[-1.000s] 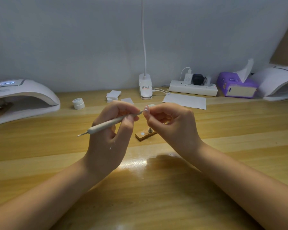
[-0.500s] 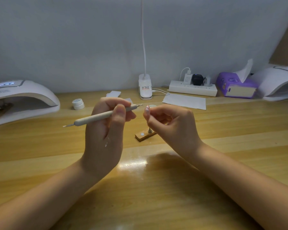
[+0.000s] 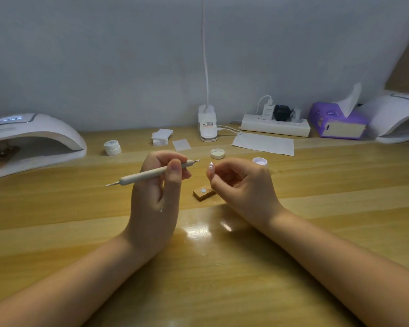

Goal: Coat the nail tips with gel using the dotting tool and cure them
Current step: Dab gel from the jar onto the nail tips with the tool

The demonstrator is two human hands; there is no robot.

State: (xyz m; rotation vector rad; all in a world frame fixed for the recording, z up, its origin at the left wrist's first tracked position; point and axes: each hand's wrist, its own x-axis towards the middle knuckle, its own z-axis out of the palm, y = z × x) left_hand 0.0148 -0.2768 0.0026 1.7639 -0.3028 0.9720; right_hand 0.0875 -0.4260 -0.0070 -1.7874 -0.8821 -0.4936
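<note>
**user_a:** Pulling apart now, by the look of it. A second ago the dotting tool (image 3: pixel 155 173) was touching the nail tip (image 3: pixel 210 166); now its metal point is sitting just beside it with a clear gap between. The left hand (image 3: pixel 162 185) is gripping the tool, fingers curled round the shaft, thumb pressing on top.

**user_b:** And the right hand (image 3: pixel 242 185) is pinching the nail tip's stand, holding it up above the tabletop (image 3: pixel 222 267). The tip is looking glossy, though it's too small to tell how well it's covered.

**user_a:** My guess is this pass of gel is finishing, so either she's going back to the open gel pot (image 3: pixel 260 162) behind that hand, or heading for curing.

**user_b:** The nail lamp (image 3: pixel 33 140) on the left is lit and there's already a strip sitting inside it.
</note>
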